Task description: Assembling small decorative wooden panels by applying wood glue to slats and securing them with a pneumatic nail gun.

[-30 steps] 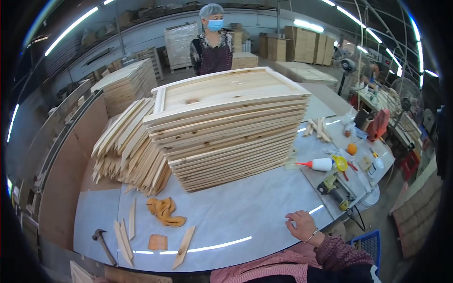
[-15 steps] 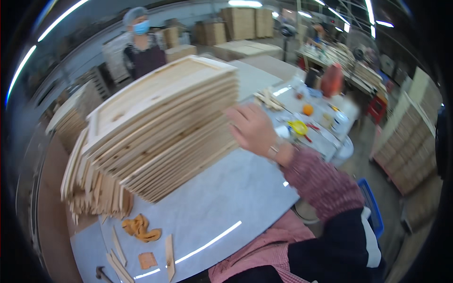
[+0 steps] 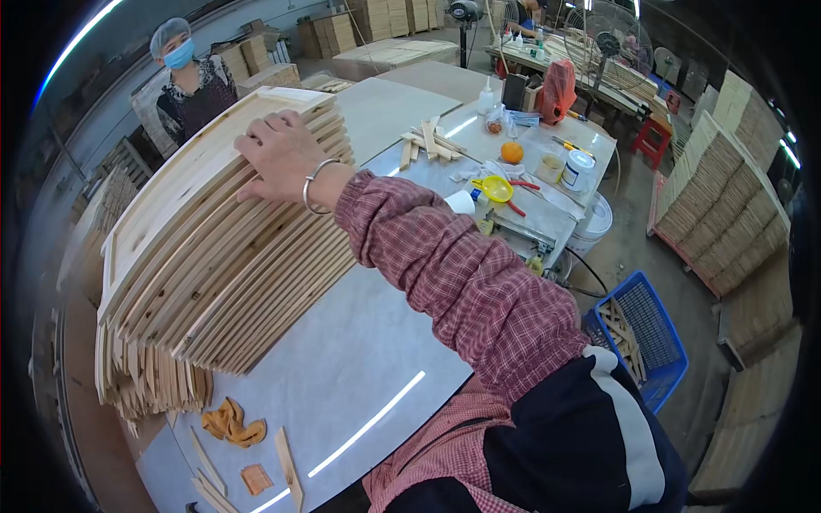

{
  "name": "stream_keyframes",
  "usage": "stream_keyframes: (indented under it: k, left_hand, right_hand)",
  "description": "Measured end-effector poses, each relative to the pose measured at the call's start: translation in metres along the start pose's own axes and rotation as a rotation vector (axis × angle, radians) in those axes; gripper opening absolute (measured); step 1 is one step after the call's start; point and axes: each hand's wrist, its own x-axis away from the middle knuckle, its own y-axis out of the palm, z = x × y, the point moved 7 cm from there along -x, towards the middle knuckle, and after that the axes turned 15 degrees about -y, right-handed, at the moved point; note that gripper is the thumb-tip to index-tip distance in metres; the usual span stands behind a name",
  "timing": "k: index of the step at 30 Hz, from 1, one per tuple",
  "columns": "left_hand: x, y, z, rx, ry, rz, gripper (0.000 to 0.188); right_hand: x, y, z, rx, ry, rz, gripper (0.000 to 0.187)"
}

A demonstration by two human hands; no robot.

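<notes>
A tall stack of pale wooden framed panels (image 3: 248, 265) stands on the left of the white table (image 3: 376, 333). Its top panel (image 3: 180, 171) has a raised rim around a flat, knotted face. My right hand (image 3: 286, 158), with a bangle at the wrist, reaches across to this panel's near edge. Its fingers curl over the rim while the thumb lies lower, against the side of the stack. My left hand is out of sight. Close to the stack's base lie a crumpled tan cloth (image 3: 233, 422), thin wood strips (image 3: 289, 457) and a small orange-brown piece (image 3: 256, 480).
Loose wood slats (image 3: 432, 141), an orange (image 3: 511, 152), a yellow strainer-like item (image 3: 496, 188) and a white tub (image 3: 578, 171) sit farther along the tables. A blue basket (image 3: 652, 342) of wood pieces stands right. A masked person (image 3: 192, 81) is beyond the stack.
My right hand has moved left from beside the stack onto the top panel's edge. The view has shifted, bringing the blue basket more fully into sight.
</notes>
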Motion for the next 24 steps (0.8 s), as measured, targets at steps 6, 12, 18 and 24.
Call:
stream_keyframes:
  k: [6, 12, 18, 24]
  left_hand:
    - [0.022, -0.022, 0.046, 0.25, 0.127, 0.094, 0.043]
    - [0.026, -0.055, 0.103, 0.653, 0.453, 0.242, 0.024]
    - [0.094, -0.142, 0.167, 0.82, 0.473, 0.209, 0.022]
    - [0.101, -0.16, 0.217, 1.558, 0.31, -0.316, 0.033]
  right_hand:
    - [-0.022, -0.007, -0.007, 0.009, -0.179, -0.1, 0.036]
    - [-0.019, -0.06, -0.048, 0.107, -0.354, -0.024, 0.005]
    - [0.016, -0.129, -0.078, 0.153, -0.337, 0.062, 0.019]
    - [0.075, -0.193, -0.097, 0.201, -0.288, -0.038, 0.044]
